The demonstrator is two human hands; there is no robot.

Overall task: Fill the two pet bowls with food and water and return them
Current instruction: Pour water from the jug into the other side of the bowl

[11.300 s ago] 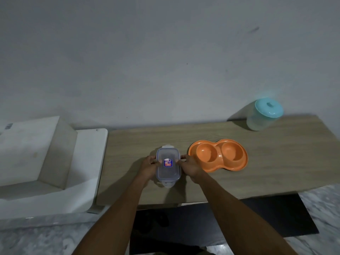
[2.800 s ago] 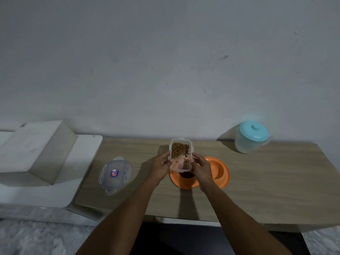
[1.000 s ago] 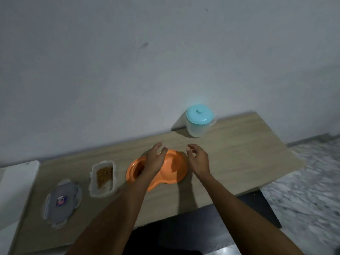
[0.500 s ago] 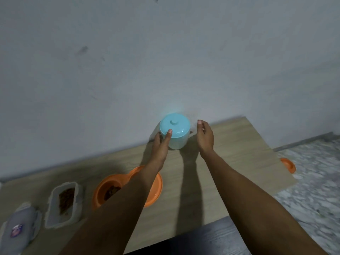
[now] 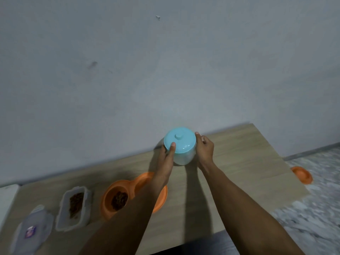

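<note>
A translucent water jug with a turquoise lid (image 5: 181, 144) stands near the wall on the wooden table (image 5: 239, 172). My left hand (image 5: 166, 155) wraps its left side, thumb resting on the lid. My right hand (image 5: 205, 149) grips its right side. The orange double pet bowl (image 5: 128, 192) lies closer to me, partly under my left forearm; its left cup holds brown kibble, its right cup is mostly hidden. To its left sits the open clear food container (image 5: 74, 207) with kibble inside.
The container's grey lid (image 5: 32, 230) lies at the table's near-left corner. Another orange bowl (image 5: 301, 174) sits on the marbled floor to the right of the table. A plain wall runs right behind the jug.
Both hands have closed in onto the jug's sides; half a second ago they were just arriving beside it. The view has shifted slightly, the jug has not left the table.
</note>
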